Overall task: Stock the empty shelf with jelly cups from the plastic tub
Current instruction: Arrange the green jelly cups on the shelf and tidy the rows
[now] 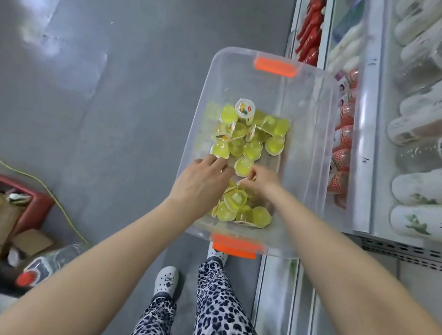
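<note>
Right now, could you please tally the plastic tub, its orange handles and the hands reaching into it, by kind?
plastic tub: 1
orange handles: 2, one at the far end and one at the near end
hands in the tub: 2, left hand and right hand
jelly cups: a yellow heap, too overlapped to count
Total counted: 5

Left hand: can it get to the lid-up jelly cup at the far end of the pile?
Probably yes. The plastic tub has no lid on, the left hand is inside it at mid-pile, and the lid-up jelly cup lies on top, nothing over it.
</note>
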